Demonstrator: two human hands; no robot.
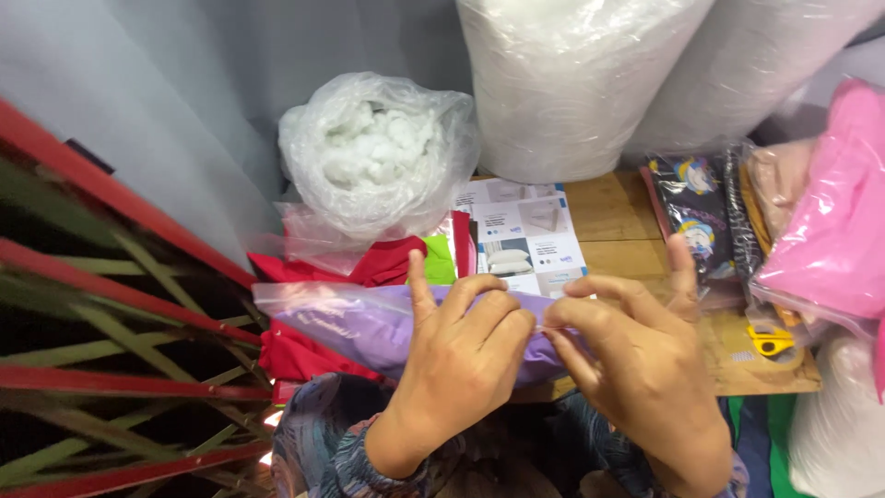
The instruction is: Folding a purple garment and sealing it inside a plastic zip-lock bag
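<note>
Hands pinching the edge of a clear bag of purple cloth, over a wooden table.

Item: your left hand [461,355] is curled shut, fingers gripping the clear plastic bag [359,323] of purple cloth at centre frame; your right hand [636,360] pinches the same bag's edge between thumb and forefinger, other fingers loosely spread. At 12 o'clock of the bag, red fabric [378,263], a green piece [440,260] and a bag of white stuffing [378,152]. At 1 o'clock, a printed leaflet [525,235] on the wooden table [618,212]. At 3 o'clock, yellow-handled scissors [770,343] below a pink packet [830,231].
</note>
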